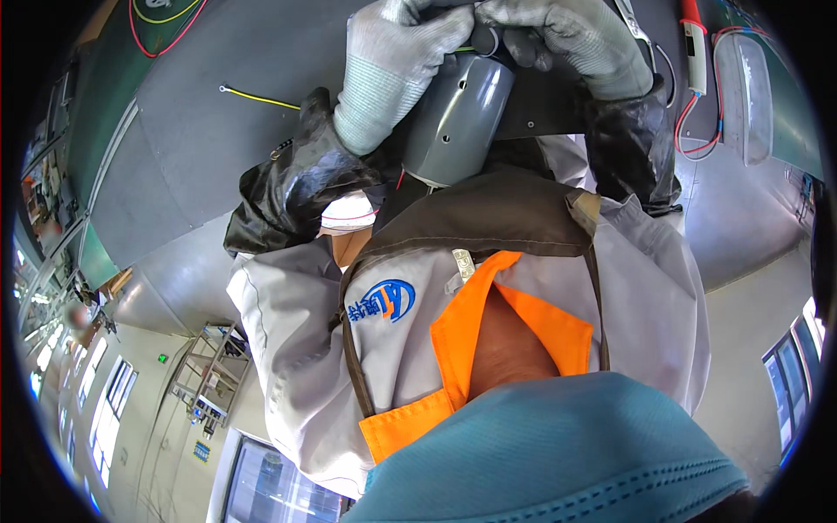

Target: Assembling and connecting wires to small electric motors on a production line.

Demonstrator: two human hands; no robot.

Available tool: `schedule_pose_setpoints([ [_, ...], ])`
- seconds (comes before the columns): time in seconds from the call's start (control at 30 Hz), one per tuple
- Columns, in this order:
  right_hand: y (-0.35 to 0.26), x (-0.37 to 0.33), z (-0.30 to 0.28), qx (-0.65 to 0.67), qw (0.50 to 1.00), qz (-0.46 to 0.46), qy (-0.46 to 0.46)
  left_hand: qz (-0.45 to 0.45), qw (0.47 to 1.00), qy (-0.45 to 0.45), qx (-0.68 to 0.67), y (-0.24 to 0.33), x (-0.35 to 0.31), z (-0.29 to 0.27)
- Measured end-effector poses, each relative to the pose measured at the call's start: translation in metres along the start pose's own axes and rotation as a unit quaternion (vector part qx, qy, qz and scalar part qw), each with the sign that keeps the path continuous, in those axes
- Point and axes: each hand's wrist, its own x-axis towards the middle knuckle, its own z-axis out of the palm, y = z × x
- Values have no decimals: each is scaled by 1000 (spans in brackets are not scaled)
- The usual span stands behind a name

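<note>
At the top of the head view, my left hand (403, 44) and my right hand (567, 35) meet in grey-white knitted gloves, partly cut off by the picture's edge. Their fingers are bent and pinched together around a small dark round part (486, 40). What exactly each hand grips is hidden by the fingertips. Directly below them is a dark grey metal cylinder (459, 119) with small holes in its side, lying tilted toward my body. A bit of yellow-green wire shows at its far end, beside my left fingers. Black sleeve covers wrap both forearms.
A yellow wire with a ring terminal (261, 98) lies left of my left arm on the dark table (187, 131). To the right are scissors (635, 22), a red-and-white pen-like tool (694, 48) with red and blue leads, and a clear plastic tray (747, 100). Red and yellow wires (166, 35) curl at upper left.
</note>
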Motion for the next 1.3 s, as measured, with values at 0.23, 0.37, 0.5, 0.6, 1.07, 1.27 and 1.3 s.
schedule_pose_setpoints([
  [0.23,16,-19,19,-304,923,-106,210,113,954,21,278,20,-11,19],
  [0.37,11,-29,5,-487,822,-228,187,46,975,15,217,33,-22,21],
  [0.5,29,-19,-10,-140,928,65,339,131,945,76,290,0,-27,12],
  [0.6,41,-8,-25,-298,884,-20,359,155,946,107,262,-8,-25,13],
  [1.07,42,-15,-8,119,970,-136,164,392,753,-114,515,0,-1,16],
  [1.27,20,-74,26,133,968,-30,209,437,581,-260,636,31,0,2],
  [1.3,18,-70,24,163,955,-22,246,433,585,-275,628,32,3,4],
])
